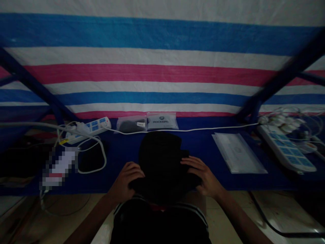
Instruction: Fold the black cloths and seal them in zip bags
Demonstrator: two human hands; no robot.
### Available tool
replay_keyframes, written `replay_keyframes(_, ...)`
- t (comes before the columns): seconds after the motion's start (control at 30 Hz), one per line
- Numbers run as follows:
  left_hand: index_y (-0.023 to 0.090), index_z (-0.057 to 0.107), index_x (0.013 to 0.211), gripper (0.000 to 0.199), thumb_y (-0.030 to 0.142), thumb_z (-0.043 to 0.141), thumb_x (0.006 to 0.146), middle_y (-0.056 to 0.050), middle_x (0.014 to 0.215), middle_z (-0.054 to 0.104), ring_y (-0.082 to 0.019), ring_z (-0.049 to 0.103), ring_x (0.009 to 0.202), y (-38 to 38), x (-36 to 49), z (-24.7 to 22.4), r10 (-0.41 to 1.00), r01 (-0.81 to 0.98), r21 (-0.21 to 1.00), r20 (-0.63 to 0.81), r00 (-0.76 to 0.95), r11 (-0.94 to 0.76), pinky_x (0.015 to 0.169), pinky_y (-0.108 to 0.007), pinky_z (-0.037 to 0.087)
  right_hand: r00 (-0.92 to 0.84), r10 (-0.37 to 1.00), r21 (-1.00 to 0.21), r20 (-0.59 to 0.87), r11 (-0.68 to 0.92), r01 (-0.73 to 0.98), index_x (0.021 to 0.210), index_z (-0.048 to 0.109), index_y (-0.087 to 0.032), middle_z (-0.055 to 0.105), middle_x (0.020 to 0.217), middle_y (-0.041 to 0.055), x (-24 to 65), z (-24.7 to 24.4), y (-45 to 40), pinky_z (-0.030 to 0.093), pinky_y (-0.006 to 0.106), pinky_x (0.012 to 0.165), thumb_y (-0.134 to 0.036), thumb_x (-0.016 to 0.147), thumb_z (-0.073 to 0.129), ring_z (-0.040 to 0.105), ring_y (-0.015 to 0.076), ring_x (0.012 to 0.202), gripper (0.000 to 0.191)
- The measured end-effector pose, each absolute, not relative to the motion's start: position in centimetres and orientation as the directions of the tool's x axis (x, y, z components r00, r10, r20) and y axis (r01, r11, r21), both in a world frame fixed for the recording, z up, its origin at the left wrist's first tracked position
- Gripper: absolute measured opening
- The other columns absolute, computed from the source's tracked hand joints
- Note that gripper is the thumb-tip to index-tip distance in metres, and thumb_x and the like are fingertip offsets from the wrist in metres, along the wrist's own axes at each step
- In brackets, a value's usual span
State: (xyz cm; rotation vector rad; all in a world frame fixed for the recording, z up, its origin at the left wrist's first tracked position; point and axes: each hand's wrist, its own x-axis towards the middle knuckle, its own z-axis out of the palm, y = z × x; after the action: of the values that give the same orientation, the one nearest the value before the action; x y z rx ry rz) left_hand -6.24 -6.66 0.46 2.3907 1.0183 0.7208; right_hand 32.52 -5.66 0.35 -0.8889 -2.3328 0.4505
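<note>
A black cloth item, shaped like a hat with a brim, (162, 162) is held up over the front edge of the blue table, close to my body. My left hand (128, 179) grips its left side, fingers curled over the edge. On its right side my right hand (201, 176) has the fingers laid over the dark cloth and the thumb lower down, near the brim. The cloth is so dark that its folds hardly show.
Behind lie two plastic packets, one dark inside (132, 124), one printed (162, 121). A white cable crosses the blue table (122, 149). Power strips stand left (88, 128) and right (286, 149). Clear bags (238, 152) lie right; blue frame bars (286, 71) slant at both sides.
</note>
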Motion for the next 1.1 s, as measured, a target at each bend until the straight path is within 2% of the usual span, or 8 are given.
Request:
replay_keyframes(0.13, 0.025, 0.069, 0.107, 0.031, 0.017, 0.048, 0.086, -0.008, 0.125, 0.075, -0.027, 0.059, 0.134, -5.4, -5.6, 0.6, 0.759, 0.453, 0.642, 0.341, 0.554, -0.619, 0.113, -0.055, 0.046, -0.587, 0.719, -0.566, 0.373, 0.677, 0.470, 0.105, 0.069, -0.021, 0.075, 0.127, 0.0144, 32.2, 0.3, -4.4, 0.053, 0.055, 0.107, -0.029, 0.084, 0.052, 0.068, 0.0316, 0.123, 0.028)
replay_keyframes(0.23, 0.024, 0.066, 0.124, 0.037, 0.019, 0.042, 0.095, -0.010, 0.132, 0.073, -0.026, 0.060, 0.135, -4.5, -5.5, 0.3, 0.809, 0.470, 0.698, 0.274, 0.521, -0.540, 0.114, -0.053, 0.047, -0.534, 0.776, -0.615, 0.337, 0.611, 0.499, 0.112, 0.070, -0.020, 0.078, 0.118, 0.0134, 32.2, 0.3, -4.1, 0.058, 0.047, 0.097, -0.027, 0.085, 0.050, 0.073, 0.0301, 0.113, 0.034)
replay_keyframes(0.3, 0.022, 0.069, 0.117, 0.033, 0.025, 0.041, 0.100, -0.011, 0.121, 0.077, -0.026, 0.069, 0.120, -4.0, -5.5, 0.0, 0.860, 0.530, 0.704, 0.235, 0.454, -0.472, 0.104, -0.047, 0.054, -0.482, 0.822, -0.631, 0.304, 0.553, 0.544, 0.110, 0.070, -0.020, 0.079, 0.105, 0.0110, 32.3, 0.2, -4.0, 0.060, 0.041, 0.088, -0.028, 0.084, 0.049, 0.077, 0.0289, 0.098, 0.034)
replay_keyframes(0.37, 0.020, 0.070, 0.090, 0.031, 0.031, 0.043, 0.101, -0.008, 0.091, 0.078, -0.023, 0.073, 0.086, -3.6, -5.3, -0.1, 0.901, 0.582, 0.698, 0.237, 0.363, -0.418, 0.082, -0.038, 0.059, -0.427, 0.859, -0.633, 0.281, 0.501, 0.590, 0.099, 0.068, -0.021, 0.075, 0.081, 0.0062, 32.3, 0.2, -3.8, 0.057, 0.034, 0.071, -0.031, 0.086, 0.046, 0.074, 0.0247, 0.073, 0.027)
replay_keyframes(0.47, 0.022, 0.053, 0.065, 0.040, 0.038, 0.044, 0.100, -0.001, 0.057, 0.060, -0.016, 0.057, 0.051, -3.0, -4.8, -0.1, 0.934, 0.618, 0.700, 0.252, 0.253, -0.357, 0.056, -0.029, 0.046, -0.369, 0.886, -0.643, 0.281, 0.459, 0.613, 0.085, 0.060, -0.023, 0.061, 0.061, -0.0005, 32.1, 0.3, -3.2, 0.046, 0.029, 0.055, -0.036, 0.090, 0.042, 0.062, 0.0188, 0.051, 0.023)
replay_keyframes(0.77, 0.024, 0.054, 0.077, 0.033, 0.042, 0.038, 0.099, -0.002, 0.063, 0.063, -0.020, 0.060, 0.056, -0.2, -3.7, 0.2, 0.973, 0.623, 0.753, 0.225, 0.056, -0.210, 0.056, -0.030, 0.040, -0.167, 0.962, -0.679, 0.215, 0.270, 0.683, 0.089, 0.064, -0.023, 0.066, 0.069, 0.0017, 31.1, 0.7, -0.5, 0.044, 0.028, 0.059, -0.019, 0.084, 0.041, 0.063, 0.0192, 0.059, 0.024)
replay_keyframes(0.93, 0.023, 0.056, 0.075, 0.041, 0.050, 0.038, 0.099, -0.004, 0.071, 0.068, -0.022, 0.064, 0.067, 2.0, -3.2, 0.5, 0.984, 0.606, 0.781, 0.176, 0.017, -0.150, 0.063, -0.031, 0.044, -0.032, 0.995, -0.671, 0.093, 0.086, 0.737, 0.071, 0.059, -0.023, 0.071, 0.072, 0.0097, 30.3, 0.5, 1.3, 0.041, 0.030, 0.060, -0.029, 0.095, 0.041, 0.068, 0.0231, 0.066, 0.031)
replay_keyframes(1.1, 0.022, 0.054, 0.069, 0.048, 0.056, 0.036, 0.099, -0.004, 0.069, 0.066, -0.022, 0.062, 0.067, 3.7, -2.9, 0.2, 0.992, 0.590, 0.802, 0.123, -0.009, -0.094, 0.062, -0.030, 0.042, 0.014, 0.998, -0.661, 0.053, 0.025, 0.750, 0.056, 0.046, -0.026, 0.067, 0.061, 0.0097, 30.1, 0.3, 2.4, 0.034, 0.031, 0.056, -0.033, 0.098, 0.040, 0.066, 0.0228, 0.059, 0.043)
